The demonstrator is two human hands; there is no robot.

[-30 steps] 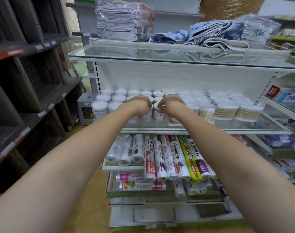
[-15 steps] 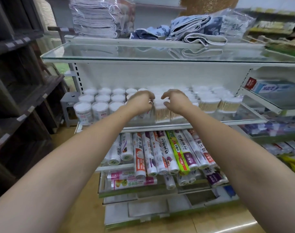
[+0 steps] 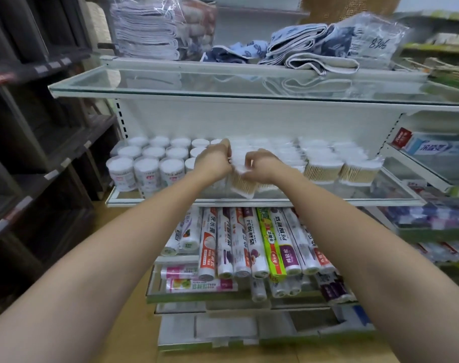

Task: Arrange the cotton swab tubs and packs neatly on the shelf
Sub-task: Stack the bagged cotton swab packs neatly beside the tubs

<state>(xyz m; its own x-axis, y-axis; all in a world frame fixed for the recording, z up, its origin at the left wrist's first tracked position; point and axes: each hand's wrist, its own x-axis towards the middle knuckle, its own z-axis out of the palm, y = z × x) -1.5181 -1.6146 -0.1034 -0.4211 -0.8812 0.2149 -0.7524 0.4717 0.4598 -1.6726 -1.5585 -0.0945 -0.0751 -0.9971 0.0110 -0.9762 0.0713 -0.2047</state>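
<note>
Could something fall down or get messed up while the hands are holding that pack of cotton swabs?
Maybe. Both the left hand and the right hand hold a tilted swab pack near the glass shelf's front edge, so it could slip off. The round tubs stand close beside the left hand, so a bump might topple one.

soft even light, glare on the glass shelf (image 3: 170, 85), motion blur and wide-angle bending at edges.
</note>
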